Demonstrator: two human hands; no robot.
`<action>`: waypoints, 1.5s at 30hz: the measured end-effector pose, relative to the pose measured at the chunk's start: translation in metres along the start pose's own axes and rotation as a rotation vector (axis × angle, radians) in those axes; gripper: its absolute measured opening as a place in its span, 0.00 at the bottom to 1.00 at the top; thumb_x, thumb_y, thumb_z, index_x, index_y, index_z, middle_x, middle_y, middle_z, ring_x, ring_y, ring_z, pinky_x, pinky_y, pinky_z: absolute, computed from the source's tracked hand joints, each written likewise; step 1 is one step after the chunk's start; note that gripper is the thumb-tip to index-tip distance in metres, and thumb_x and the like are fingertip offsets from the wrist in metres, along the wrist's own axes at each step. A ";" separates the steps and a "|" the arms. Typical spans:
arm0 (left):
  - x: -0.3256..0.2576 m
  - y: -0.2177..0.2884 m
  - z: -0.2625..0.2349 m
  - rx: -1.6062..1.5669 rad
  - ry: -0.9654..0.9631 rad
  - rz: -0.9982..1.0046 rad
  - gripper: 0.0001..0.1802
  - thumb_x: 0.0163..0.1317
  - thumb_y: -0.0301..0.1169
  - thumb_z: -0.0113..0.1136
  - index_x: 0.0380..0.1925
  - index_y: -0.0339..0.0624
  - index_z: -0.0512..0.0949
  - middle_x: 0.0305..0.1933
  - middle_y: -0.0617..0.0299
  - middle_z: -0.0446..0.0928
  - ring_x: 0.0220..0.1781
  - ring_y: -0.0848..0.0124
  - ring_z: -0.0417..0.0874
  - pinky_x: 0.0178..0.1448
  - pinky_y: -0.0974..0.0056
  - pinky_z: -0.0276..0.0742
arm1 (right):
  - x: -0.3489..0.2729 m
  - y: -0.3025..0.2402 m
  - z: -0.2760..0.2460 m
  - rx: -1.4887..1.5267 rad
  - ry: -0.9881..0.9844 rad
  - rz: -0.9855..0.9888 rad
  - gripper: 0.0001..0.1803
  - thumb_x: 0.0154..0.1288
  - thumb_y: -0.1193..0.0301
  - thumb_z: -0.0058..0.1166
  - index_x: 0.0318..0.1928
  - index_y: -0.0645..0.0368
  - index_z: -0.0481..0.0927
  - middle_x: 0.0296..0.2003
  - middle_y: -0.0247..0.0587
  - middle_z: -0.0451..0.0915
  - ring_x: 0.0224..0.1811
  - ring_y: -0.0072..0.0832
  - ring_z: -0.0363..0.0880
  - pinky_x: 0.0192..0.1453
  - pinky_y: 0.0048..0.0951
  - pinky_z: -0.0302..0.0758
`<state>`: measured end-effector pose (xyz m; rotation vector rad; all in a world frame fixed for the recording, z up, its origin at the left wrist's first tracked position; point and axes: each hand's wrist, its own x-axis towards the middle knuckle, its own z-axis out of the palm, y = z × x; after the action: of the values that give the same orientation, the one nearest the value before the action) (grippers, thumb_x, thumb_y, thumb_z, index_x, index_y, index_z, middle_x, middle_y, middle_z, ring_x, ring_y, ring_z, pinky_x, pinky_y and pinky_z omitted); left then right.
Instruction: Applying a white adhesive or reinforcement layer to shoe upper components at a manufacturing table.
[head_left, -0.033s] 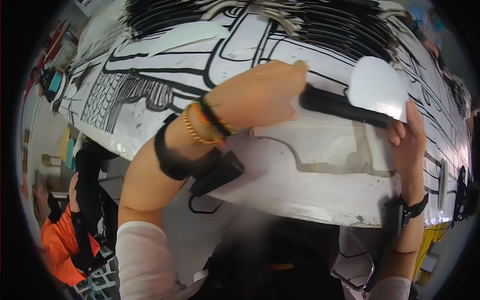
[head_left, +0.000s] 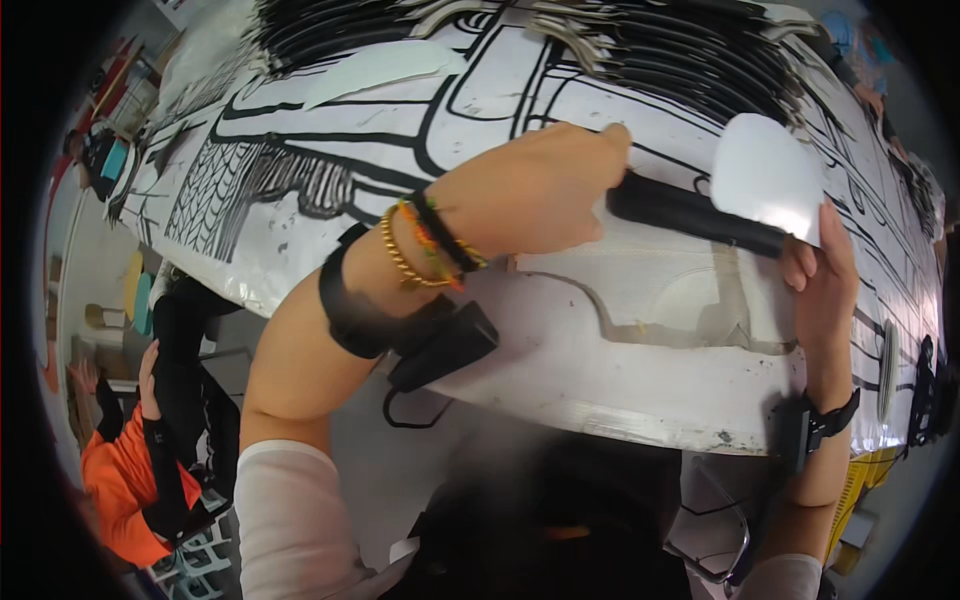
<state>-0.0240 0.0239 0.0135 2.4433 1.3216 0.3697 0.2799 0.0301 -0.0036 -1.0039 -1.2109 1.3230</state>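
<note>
My left hand (head_left: 535, 195), wearing beaded bracelets, reaches across the table with its fingers curled closed at the left end of a black padded strip (head_left: 690, 215). The strip runs along the top of a flat beige fabric piece (head_left: 640, 285) with a curved lower outline. My right hand (head_left: 825, 265) is closed at the strip's right end, thumb and fingers pinching the lower edge of a glossy white rounded card (head_left: 765, 175). This card stands up over part of the strip. The fingertips of my left hand are hidden behind the hand.
Rows of overlapping black curved pieces (head_left: 690, 60) with beige edges lie at the back. A pale curved sheet (head_left: 385, 70) rests at the far left. The table (head_left: 620, 410) has a black-and-white drawn cover. A person in orange (head_left: 125, 490) is at lower left.
The view shifts very slightly, with my left hand a little farther right. Both hands keep their holds.
</note>
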 end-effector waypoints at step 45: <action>0.006 0.034 -0.007 -0.752 0.175 -0.137 0.10 0.71 0.37 0.53 0.41 0.42 0.74 0.24 0.72 0.75 0.20 0.87 0.71 0.20 0.79 0.65 | -0.006 -0.027 -0.014 -0.501 -0.456 0.099 0.28 0.72 0.47 0.42 0.46 0.63 0.77 0.19 0.33 0.76 0.19 0.19 0.74 0.24 0.18 0.68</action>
<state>0.0020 0.0127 0.0346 1.7139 1.1273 0.8758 0.2984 0.0249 0.0209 -1.1527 -1.9274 1.4028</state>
